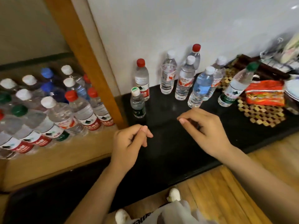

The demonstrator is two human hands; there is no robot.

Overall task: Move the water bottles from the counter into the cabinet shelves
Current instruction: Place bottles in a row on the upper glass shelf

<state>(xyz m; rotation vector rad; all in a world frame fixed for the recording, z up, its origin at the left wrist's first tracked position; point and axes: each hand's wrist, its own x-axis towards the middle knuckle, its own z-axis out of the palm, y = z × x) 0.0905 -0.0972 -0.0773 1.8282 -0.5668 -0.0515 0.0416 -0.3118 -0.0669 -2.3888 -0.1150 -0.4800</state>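
Both my hands hover empty over the black counter (161, 143): left hand (129, 141) with a loosely curled grip, right hand (205, 126) with fingers curled in, neither touching a bottle. Eight water bottles stand on the counter by the white wall: small green-label bottle (137, 104) nearest the left hand, red-cap bottle (142, 78) just behind it, blue-tinted bottle (200, 88) just beyond the right hand, green-cap bottle (236, 84) tilted rightward. Cabinet shelf (64, 152) on the left already holds many bottles.

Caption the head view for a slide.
Empty hands, left and right, hover over counter; bottles await shelving.
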